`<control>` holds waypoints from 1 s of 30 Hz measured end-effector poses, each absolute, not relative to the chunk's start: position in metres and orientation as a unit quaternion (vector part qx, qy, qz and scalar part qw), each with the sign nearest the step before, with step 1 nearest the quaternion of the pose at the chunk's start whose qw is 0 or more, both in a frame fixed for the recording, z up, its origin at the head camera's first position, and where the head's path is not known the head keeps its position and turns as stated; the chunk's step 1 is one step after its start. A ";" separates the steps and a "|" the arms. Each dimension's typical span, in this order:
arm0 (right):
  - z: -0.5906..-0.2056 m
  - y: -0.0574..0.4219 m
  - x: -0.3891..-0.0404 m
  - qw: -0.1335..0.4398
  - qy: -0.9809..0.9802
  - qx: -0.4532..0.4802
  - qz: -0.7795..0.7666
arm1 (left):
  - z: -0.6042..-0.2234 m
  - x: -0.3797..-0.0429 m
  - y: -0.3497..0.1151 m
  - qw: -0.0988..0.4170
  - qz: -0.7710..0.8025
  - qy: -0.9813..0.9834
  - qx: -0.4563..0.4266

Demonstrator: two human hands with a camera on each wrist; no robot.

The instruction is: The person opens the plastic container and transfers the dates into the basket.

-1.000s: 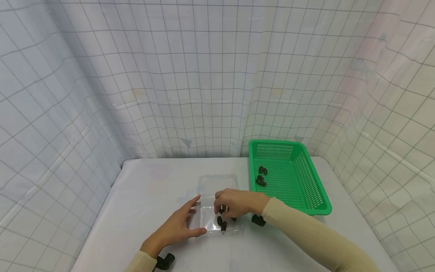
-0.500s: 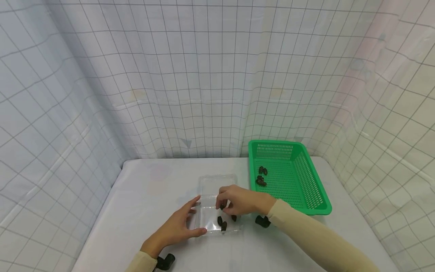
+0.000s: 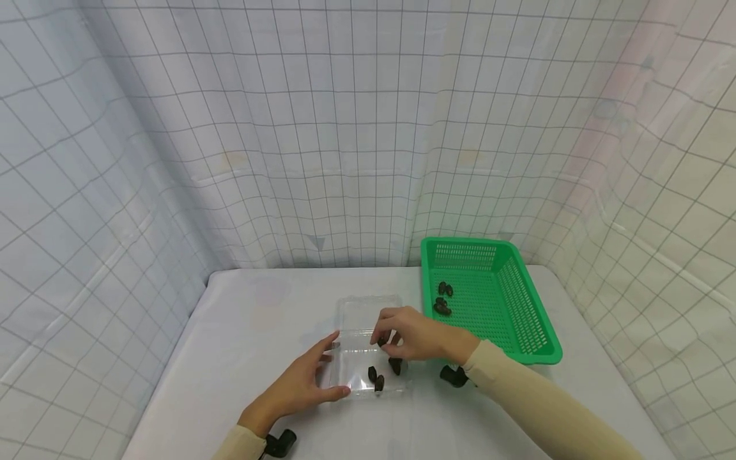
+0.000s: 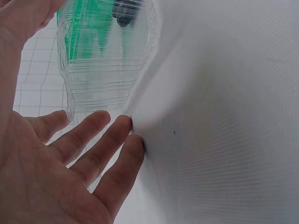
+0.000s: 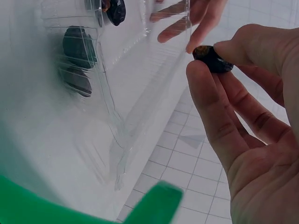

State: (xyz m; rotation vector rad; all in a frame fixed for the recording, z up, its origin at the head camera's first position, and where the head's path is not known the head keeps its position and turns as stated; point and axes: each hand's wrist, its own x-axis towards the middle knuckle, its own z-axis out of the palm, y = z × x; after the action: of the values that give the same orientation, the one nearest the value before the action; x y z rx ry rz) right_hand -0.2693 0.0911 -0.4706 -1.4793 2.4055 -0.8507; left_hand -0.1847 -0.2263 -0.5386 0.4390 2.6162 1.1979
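In the head view a clear plastic box (image 3: 352,374) lies with its hinged lid (image 3: 368,310) folded back. My right hand (image 3: 411,333) pinches a dark, glossy oval piece like a date (image 5: 215,59) between thumb and fingertips, over the back of the box near the hinge. Several similar dark pieces (image 3: 372,374) lie in the box's front and right part. My left hand (image 3: 305,380) is at the box's left side with fingers spread, thumb at the front left corner. The left wrist view shows its fingertips (image 4: 102,116) right at the clear plastic wall.
At the right stands a green perforated basket (image 3: 546,348), with several dark pieces (image 3: 442,308) along its left side. A white cloth covers the table (image 3: 264,319). Grid-patterned white curtains (image 3: 322,140) enclose the back and both sides.
My right hand, pinching the dark date-like piece, has moved back and to the right, from over the box's middle toward its hinge. The left hand has stayed put.
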 end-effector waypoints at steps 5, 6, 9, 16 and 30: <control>-0.469 0.097 -0.270 0.082 0.809 -0.488 -0.318 | -0.538 -0.184 -0.226 0.116 0.409 0.893 0.148; -0.470 0.098 -0.271 0.082 0.808 -0.485 -0.325 | -0.538 -0.184 -0.226 0.116 0.408 0.893 0.147; -0.470 0.103 -0.273 0.080 0.804 -0.481 -0.340 | -0.537 -0.184 -0.226 0.117 0.408 0.894 0.147; -0.470 0.112 -0.275 0.065 0.807 -0.471 -0.349 | -0.538 -0.184 -0.226 0.115 0.409 0.893 0.150; -0.467 0.127 -0.278 0.033 0.819 -0.439 -0.367 | -0.540 -0.185 -0.228 0.112 0.401 0.897 0.150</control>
State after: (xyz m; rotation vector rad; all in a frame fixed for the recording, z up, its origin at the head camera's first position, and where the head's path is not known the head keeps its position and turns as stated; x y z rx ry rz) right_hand -0.2776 0.1270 -0.4673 -1.3513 2.5216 -1.1283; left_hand -0.1848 -0.2278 -0.5403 0.4393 2.6317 1.1780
